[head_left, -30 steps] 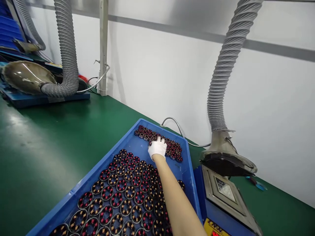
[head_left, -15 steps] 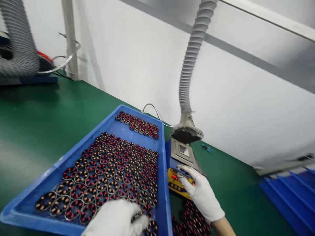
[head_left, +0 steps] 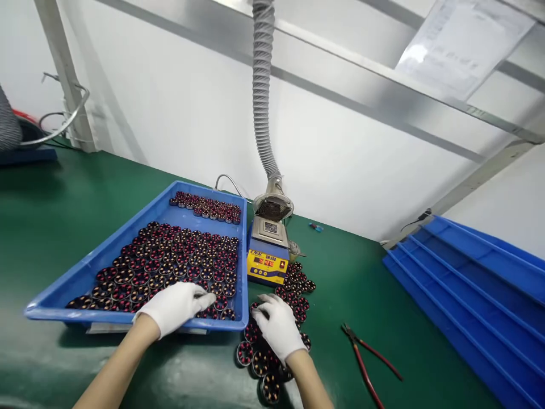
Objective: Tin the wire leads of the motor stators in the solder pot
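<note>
My half-curled left hand (head_left: 181, 307) is over rings (head_left: 123, 276) at the tray's (head_left: 172, 215) near right; my loosely curled right hand (head_left: 279, 326) is at the pile (head_left: 293, 284) to its right. Gripping any? Can't tell. They look light, stiff: I'd pinch the outsides.

Single head-worn view, looking forward and down, near green bench (head_left: 340, 267), facing white wall (head_left: 179, 102)

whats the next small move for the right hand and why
Probably curl the right hand around one of the ring-shaped parts on the bench and lift it: its fingers are already bent over that pile, right beside the blue tray, while the left hand is over the tray's near edge. Whether it already grips one is hidden.
</note>
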The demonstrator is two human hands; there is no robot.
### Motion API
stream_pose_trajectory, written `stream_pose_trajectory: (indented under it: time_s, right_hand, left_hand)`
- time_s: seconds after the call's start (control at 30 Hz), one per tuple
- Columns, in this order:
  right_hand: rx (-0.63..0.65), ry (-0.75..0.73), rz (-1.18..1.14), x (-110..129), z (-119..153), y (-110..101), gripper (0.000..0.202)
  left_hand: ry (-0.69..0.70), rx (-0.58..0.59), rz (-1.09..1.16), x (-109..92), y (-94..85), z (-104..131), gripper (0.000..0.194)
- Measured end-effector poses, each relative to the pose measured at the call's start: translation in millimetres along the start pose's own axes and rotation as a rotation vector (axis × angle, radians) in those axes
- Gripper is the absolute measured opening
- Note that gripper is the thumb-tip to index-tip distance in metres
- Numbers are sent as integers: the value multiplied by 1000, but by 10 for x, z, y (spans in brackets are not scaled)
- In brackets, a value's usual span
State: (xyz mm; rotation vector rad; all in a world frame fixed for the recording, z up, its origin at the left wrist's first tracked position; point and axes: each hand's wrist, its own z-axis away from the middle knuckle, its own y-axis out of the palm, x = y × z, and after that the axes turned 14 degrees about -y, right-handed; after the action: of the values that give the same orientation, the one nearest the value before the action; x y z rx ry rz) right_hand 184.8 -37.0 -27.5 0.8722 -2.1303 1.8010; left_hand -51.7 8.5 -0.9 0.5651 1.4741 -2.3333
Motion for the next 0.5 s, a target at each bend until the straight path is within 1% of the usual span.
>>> stream_pose_trajectory:
  time_s: [0.1, 0.17, 0.23, 0.27, 0.3, 0.33, 0.37, 0.4, 0.43, 0.47, 0.5]
  right_hand:
    - [-60, 18, -46, 61, -53, 37, 13]
    - [-128, 13, -118, 139, -33, 23, 11]
    - [-200, -6, -230, 234, 35, 10, 18]
    - [-234, -23, -311, 276, 84, 9, 24]
    - [-265, -42, -400, 306, 142, 9, 28]
    - [-296, -59, -488, 319, 207, 9, 29]
    - [-328, -71, -567, 311, 279, 1, 29]
    - [-363, -75, -630, 280, 358, -18, 28]
    - [-398, -72, -672, 226, 442, -52, 28]
    - [-442, -56, -702, 151, 532, -101, 28]
    - [-495, -29, -724, 61, 626, -164, 29]
  left_hand:
    - [26, -65, -1, 1, -25, 51, 41]
    - [28, -158, 12, -40, -27, 125, 40]
    - [55, -293, 41, -167, 31, 246, 42]
    - [98, -359, 56, -268, 94, 320, 43]
    - [179, -425, 62, -390, 180, 397, 42]
    - [302, -439, 46, -524, 287, 474, 38]
    - [466, -439, 13, -660, 404, 548, 39]
    - [712, -494, -37, -788, 522, 618, 44]
    - [861, -539, -49, -895, 629, 685, 39]
    - [915, -429, -81, -973, 715, 754, 37]
    - [935, -304, -72, -1014, 772, 827, 37]
